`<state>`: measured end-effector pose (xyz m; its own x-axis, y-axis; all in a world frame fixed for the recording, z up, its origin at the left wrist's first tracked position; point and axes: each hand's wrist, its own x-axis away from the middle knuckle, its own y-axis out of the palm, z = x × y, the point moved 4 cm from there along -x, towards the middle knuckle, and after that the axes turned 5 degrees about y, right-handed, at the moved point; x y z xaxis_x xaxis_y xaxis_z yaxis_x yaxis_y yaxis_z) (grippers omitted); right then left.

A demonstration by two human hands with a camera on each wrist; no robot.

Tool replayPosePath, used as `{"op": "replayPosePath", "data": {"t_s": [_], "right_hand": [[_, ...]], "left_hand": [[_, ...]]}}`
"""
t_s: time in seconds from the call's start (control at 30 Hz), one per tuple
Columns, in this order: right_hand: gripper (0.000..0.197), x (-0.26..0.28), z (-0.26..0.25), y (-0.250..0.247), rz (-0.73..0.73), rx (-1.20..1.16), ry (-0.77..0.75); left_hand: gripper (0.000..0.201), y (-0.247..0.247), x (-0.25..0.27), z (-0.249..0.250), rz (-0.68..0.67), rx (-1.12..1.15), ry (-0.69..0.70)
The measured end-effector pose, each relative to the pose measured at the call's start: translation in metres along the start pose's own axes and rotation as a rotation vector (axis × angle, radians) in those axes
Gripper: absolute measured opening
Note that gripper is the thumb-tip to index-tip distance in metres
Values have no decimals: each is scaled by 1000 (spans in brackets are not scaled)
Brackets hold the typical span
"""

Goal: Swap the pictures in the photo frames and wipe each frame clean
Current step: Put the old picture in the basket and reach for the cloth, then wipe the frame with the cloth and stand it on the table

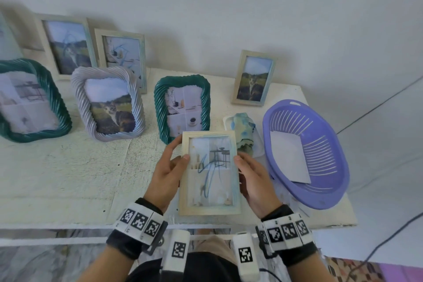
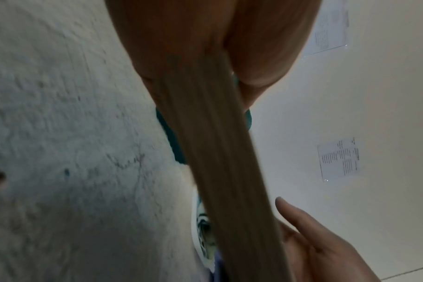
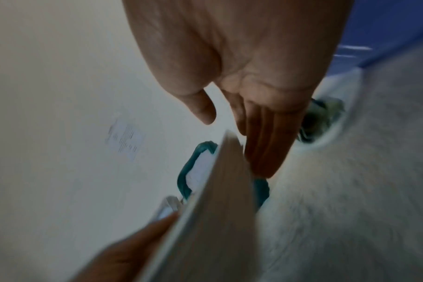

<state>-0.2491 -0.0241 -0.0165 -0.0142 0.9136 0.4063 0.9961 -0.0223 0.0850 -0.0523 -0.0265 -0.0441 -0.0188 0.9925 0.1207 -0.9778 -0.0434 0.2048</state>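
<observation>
Seven photo frames show in the head view: four pale wooden ones [image 1: 210,173], two green twisted ones [image 1: 182,107] and one grey twisted one [image 1: 107,103]. A further partial shape at the far left edge cannot be identified. There is one purple basket [image 1: 320,192], one sheet of paper [image 1: 289,162] inside it, one crumpled cloth [image 1: 243,127], and two hands [image 1: 167,174].
</observation>
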Motion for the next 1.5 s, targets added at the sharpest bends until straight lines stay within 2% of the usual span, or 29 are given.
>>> {"op": "replayPosePath", "data": {"t_s": [0.1,0.17,0.23,0.3,0.43,0.53,0.7,0.77,0.87,0.97,1.07,1.17,1.37,1.5], "right_hand": [[30,-26,-20,-1,107,464,-211],[32,-46,-38,5,180,763,-377],[35,-70,-51,12,232,967,-430],[39,-95,-55,16,293,1164,-341],[44,-130,-45,12,348,1449,8],[52,-141,-31,8,371,1456,83],[44,-132,-36,6,381,1333,-69],[47,-114,-42,11,357,1184,-182],[48,-70,-50,29,292,969,-457],[48,-28,-48,51,180,939,-610],[47,-10,-36,71,104,1068,-638],[42,-12,-24,83,107,1195,-633],[28,-10,-19,94,106,1096,-667],[30,13,-13,106,-96,1140,-737]], "left_hand": [[46,-21,0,1,42,-100,116],[51,-34,1,0,60,-141,138],[53,-44,2,0,80,-157,150],[52,-51,2,0,100,-167,160],[45,-59,3,3,151,-157,168],[40,-61,4,7,182,-162,180],[42,-62,1,8,191,-185,199],[42,-62,-1,7,186,-188,195],[41,-60,-3,5,178,-185,202],[43,-55,-4,7,147,-214,232],[45,-52,-3,9,142,-266,286],[50,-47,-3,11,122,-293,302],[53,-49,-7,9,87,-306,315],[48,-55,-7,8,151,-347,331]]}}
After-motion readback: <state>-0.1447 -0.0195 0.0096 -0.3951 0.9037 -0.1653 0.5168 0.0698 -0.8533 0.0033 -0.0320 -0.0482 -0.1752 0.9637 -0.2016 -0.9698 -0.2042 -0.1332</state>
